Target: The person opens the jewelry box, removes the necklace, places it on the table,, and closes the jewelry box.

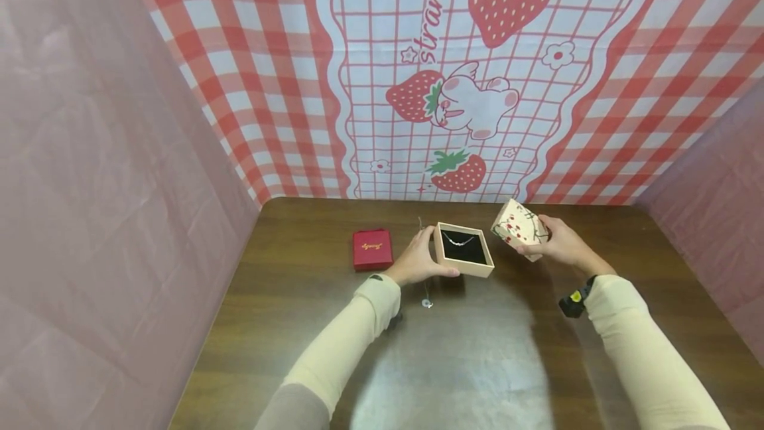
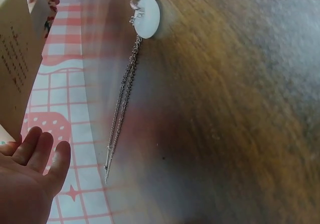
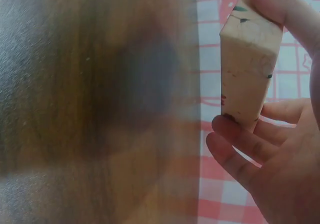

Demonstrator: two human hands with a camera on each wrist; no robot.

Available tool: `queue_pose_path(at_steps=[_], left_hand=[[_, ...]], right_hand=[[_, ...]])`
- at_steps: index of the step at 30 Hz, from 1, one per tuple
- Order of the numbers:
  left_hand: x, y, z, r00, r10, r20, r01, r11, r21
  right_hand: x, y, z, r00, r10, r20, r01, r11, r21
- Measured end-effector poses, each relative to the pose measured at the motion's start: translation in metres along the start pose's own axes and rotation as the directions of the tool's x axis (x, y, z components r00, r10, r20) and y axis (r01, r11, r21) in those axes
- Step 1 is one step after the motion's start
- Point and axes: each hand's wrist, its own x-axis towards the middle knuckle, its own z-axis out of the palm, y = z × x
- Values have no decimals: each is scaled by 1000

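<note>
My left hand (image 1: 416, 260) grips the left side of a cream jewelry box base (image 1: 471, 269), thumb along its near wall. Inside, a silver necklace (image 1: 458, 243) lies on a black pad. My right hand (image 1: 561, 244) holds the matching box lid (image 1: 519, 224), patterned with red flowers and dark branches, tilted to the right of the base. In the right wrist view the thumb is on one side of the lid and fingers on the other. Under my left hand a second necklace (image 2: 122, 91) lies stretched on the table, its white oval pendant (image 2: 147, 18) toward me.
A small red box (image 1: 373, 249) with gold lettering sits left of my left hand. Behind the brown wooden table (image 1: 465, 363) hangs a red-and-white checked cloth (image 1: 274, 85) with strawberries. Pink fabric (image 1: 107, 184) walls off both sides.
</note>
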Motion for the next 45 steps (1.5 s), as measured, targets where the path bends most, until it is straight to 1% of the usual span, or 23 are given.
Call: queue_pose_path(at_steps=[3,5,10,14,20,27,34,38,42,45], left_hand=[[0,-1,0,1000,4,-4,-4,1000,-1],[1,-2,1,1000,3,-7,-3,1000,3],[2,-4,4,1000,4,-6,-4,1000,14],[2,-3,6,1000,-1,6,1,1000,5],[1,-3,5,1000,-25,15,25,1000,4],[-2,-5,6,1000,-22,12,22,1000,14],[-3,-5,8,1000,-9,1,9,1000,-1],[-3,-4,8,1000,-6,1,6,1000,-7],[-2,-4,8,1000,-10,5,10,1000,0],[-1,-4,9,1000,-4,5,4,1000,6]], right_hand=[[0,4,2,1000,25,-4,-25,1000,-2],[0,8,3,999,45,-9,-45,999,-23],[-1,19,3,994,101,-37,-105,984,-144],[-2,27,4,992,126,-15,-127,975,-181],[0,34,7,989,150,19,-143,970,-199],[-2,39,12,977,196,81,-178,967,-184],[-3,44,16,981,176,77,-159,968,-192],[-2,47,15,981,169,91,-150,971,-187],[-2,50,15,976,183,116,-163,973,-165],[-3,51,16,975,189,117,-171,974,-147]])
